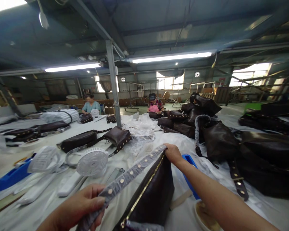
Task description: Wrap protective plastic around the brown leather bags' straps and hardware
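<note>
Evidently, the studded strap (135, 169) is clamped between the fingers of the left hand (88, 202) and, beside the dark bag (154, 194), those of the right hand (174, 154), toward the table's (48, 138) near edge; even, untwisted tension is advised, sparing the clear wrap (152, 156).

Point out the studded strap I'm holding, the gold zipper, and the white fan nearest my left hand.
Strap (135, 169), head view: the middle of its studded stretch.
Zipper (144, 187), head view: midway along its gold line.
Fan (92, 161), head view: the grille of its round head.
</note>
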Motion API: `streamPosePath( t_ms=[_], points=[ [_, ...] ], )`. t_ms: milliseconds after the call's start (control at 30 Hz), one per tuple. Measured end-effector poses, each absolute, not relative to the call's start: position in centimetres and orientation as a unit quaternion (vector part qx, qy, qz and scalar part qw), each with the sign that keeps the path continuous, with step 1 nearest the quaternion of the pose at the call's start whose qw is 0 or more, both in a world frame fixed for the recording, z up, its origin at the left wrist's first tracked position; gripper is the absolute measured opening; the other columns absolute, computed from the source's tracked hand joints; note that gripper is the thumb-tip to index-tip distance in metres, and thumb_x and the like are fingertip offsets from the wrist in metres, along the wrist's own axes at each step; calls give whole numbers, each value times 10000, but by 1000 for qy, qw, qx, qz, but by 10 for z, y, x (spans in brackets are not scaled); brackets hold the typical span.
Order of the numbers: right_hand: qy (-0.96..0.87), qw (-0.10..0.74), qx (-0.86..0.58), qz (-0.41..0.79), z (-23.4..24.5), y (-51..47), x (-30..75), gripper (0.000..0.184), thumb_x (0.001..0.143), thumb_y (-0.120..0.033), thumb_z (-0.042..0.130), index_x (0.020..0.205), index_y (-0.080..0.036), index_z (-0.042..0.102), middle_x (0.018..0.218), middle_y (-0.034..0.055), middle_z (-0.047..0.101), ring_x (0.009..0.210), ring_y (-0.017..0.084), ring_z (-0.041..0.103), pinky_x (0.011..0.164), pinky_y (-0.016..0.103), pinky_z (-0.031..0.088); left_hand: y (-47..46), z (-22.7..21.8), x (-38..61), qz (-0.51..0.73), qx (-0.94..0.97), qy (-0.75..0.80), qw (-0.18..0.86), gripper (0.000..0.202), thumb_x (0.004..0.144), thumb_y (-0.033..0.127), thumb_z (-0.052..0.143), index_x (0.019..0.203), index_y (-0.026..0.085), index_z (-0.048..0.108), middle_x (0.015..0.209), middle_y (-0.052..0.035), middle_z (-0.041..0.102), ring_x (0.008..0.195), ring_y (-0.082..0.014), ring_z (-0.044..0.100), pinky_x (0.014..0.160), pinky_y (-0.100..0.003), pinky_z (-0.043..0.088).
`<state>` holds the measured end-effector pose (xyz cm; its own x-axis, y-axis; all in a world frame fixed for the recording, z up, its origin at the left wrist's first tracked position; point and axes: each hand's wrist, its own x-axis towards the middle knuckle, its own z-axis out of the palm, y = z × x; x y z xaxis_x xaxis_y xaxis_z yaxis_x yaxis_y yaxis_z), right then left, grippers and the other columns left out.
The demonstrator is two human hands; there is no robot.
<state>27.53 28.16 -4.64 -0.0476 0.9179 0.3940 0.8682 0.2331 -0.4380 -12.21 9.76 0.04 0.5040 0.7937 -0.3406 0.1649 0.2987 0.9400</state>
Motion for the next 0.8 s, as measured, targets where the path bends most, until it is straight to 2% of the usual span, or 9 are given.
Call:
streamPosePath(
  t_ms=[167,267,300,400,433,500,567,667,800],
  points=[
    [-716,308,-625,30,-51,284,275,331,877,-155,427,966,-191,745,951,87,760,916,222,691,830,283,484,70,1,-155,293,510,435,682,589,695,605,781,1013,138,615,590,-32,664,398,-72,524,375,-129,366],
    [-716,316,-622,20,-46,278,269,347,874,-185,449,1112,-165,700,1077,125,730,1028,252,665,899,336,487,67,11,-152,340,510,436,658,472,761,519,768,994,141,609,618,-17,654,408,-54,520,391,-117,371],
    [-717,324,-618,10,-42,273,264,396,867,-210,477,1220,-143,645,1197,154,684,1130,274,622,953,373,471,69,15,-147,354,509,438,651,428,782,496,757,968,142,605,630,-17,654,416,-55,529,397,-117,378],
    [-760,357,-540,-62,-19,241,235,722,810,-304,602,1469,-109,382,1500,205,422,1393,336,376,1092,495,353,77,32,-121,376,506,432,645,375,791,461,756,901,141,594,653,-22,658,430,-63,553,389,-117,380],
    [-787,364,-489,-92,-8,225,222,793,791,-328,632,1496,-123,333,1533,199,373,1423,349,320,1108,521,319,81,39,-110,381,506,425,647,375,781,457,765,880,141,590,662,-25,664,436,-67,562,391,-122,388],
    [-844,345,-394,-118,15,191,191,801,801,-351,633,1511,-169,309,1557,160,353,1444,352,277,1121,534,271,88,52,-85,385,511,400,656,379,754,450,785,832,137,586,671,-29,668,444,-74,575,407,-139,418],
    [-868,320,-359,-126,39,162,164,708,832,-310,588,1492,-206,355,1542,119,398,1438,345,293,1115,529,234,95,65,-61,386,526,370,661,374,752,444,785,863,140,596,690,-33,680,467,-92,604,444,-168,469],
    [-864,300,-378,-141,66,144,146,484,839,-202,541,1321,-223,576,1384,93,591,1360,346,415,1075,485,223,102,74,-39,378,553,349,656,385,753,441,789,900,130,618,734,-48,700,532,-118,653,513,-206,528],
    [-839,260,-450,-161,73,164,164,447,800,-123,530,1225,-186,653,1219,121,692,1135,282,599,961,383,307,103,64,-44,337,544,314,701,436,736,491,796,900,132,611,744,-55,708,561,-140,668,519,-231,543]
  ],
)
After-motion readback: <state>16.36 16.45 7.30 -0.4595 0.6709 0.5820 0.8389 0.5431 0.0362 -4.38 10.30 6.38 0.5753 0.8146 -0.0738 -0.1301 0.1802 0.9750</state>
